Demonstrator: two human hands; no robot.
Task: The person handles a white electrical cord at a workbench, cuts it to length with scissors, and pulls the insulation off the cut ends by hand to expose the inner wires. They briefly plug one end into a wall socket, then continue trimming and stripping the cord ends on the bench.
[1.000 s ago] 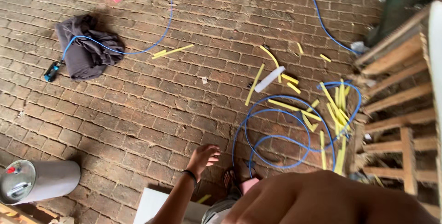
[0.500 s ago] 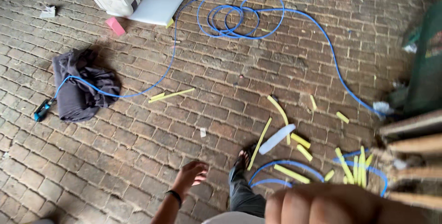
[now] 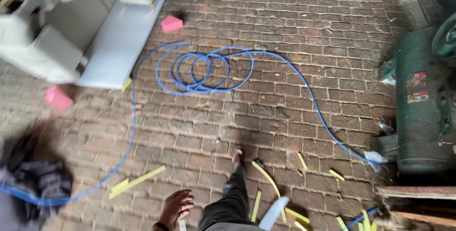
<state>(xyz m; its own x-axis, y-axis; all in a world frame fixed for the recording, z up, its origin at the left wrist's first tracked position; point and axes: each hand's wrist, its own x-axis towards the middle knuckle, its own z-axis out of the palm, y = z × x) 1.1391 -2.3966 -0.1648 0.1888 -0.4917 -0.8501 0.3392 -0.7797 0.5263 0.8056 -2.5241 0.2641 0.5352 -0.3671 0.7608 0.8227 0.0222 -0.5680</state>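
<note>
The left hand (image 3: pixel 175 207) hangs at the bottom edge of the view, fingers loosely spread and relaxed, holding nothing, with a dark band at the wrist. The right hand is out of sight. Just right of the hand, a leg in dark grey trousers (image 3: pixel 230 202) steps forward, its sandalled foot (image 3: pixel 238 155) planted on the worn red-brown brick floor (image 3: pixel 285 112). Nearest the hand on the left lies a flat yellow offcut strip (image 3: pixel 135 182); more yellow strips (image 3: pixel 266 176) are scattered beside the foot and toward the lower right.

A thin blue hose (image 3: pixel 204 72) lies in loose coils on the bricks further ahead; one end trails left and down to a dark crumpled cloth (image 3: pixel 33 178), the other runs right toward a large green metal tank (image 3: pixel 422 102) at the right edge. Two pink foam blocks (image 3: pixel 171 23) rest on the floor near a pale grey moulded unit (image 3: pixel 80 26) that fills the upper left corner. Weathered wooden planks (image 3: pixel 418 205) show at the lower right.
</note>
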